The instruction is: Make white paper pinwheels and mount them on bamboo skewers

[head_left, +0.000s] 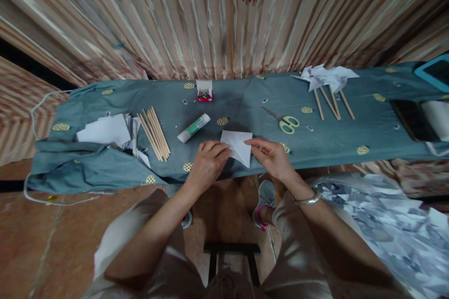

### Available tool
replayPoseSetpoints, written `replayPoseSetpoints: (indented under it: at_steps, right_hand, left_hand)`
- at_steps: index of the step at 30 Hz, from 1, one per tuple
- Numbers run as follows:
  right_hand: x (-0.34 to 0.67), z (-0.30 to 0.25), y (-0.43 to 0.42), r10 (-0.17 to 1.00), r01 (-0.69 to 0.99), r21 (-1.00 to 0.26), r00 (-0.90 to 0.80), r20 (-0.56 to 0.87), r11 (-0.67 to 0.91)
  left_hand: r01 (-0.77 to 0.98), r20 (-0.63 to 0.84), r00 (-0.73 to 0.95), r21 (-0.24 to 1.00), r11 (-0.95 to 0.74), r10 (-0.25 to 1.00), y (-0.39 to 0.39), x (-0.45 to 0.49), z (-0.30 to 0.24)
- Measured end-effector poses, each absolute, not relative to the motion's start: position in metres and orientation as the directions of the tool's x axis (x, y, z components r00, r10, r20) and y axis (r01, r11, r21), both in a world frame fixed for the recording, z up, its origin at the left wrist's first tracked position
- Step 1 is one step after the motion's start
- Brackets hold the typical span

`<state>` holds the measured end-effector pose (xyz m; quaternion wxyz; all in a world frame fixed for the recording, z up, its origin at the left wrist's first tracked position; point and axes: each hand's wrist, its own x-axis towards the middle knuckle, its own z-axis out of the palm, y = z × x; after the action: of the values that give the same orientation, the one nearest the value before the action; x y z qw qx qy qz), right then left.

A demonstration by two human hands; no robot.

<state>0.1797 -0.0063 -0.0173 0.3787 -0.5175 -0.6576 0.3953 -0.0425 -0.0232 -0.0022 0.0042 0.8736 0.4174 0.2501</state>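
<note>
A small white sheet of paper (237,144) with diagonal creases is held between my two hands, above the front edge of the cloth-covered table. My left hand (209,161) pinches its left side, the fingers curled over the edge. On the other side my right hand (271,155) grips the right edge between thumb and forefinger. A glue stick (194,128) with a green label lies just beyond my left hand. Scissors (285,120) with pale green handles rest open-bladed beyond my right hand.
Wooden sticks (154,134) lie beside stacked white paper (105,130) at left. A small red-and-white box (204,91) holds metal pins. Paper pinwheels (328,77) on sticks lie at the back right, near a dark phone (412,119). Paper pieces (389,219) fill plastic at lower right.
</note>
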Motion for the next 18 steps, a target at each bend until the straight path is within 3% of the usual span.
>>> replayPoseSetpoints:
  at_steps: [6, 13, 18]
  right_hand:
    - [0.188, -0.013, -0.020, 0.951, 0.593, -0.747, -0.243, 0.189, 0.300]
    - [0.204, -0.016, -0.030, 0.890, 0.662, -0.598, -0.374, 0.259, 0.452]
    - [0.201, -0.009, -0.025, 0.886, 0.631, -0.624, -0.368, 0.283, 0.461]
  left_hand:
    - [0.701, 0.392, 0.574, 0.218, -0.679, 0.719, -0.022, -0.050, -0.011]
    - [0.689, 0.360, 0.565, 0.288, -0.665, 0.742, -0.039, -0.055, -0.019]
    - [0.695, 0.328, 0.527, 0.365, -0.619, 0.784, -0.042, -0.052, -0.016]
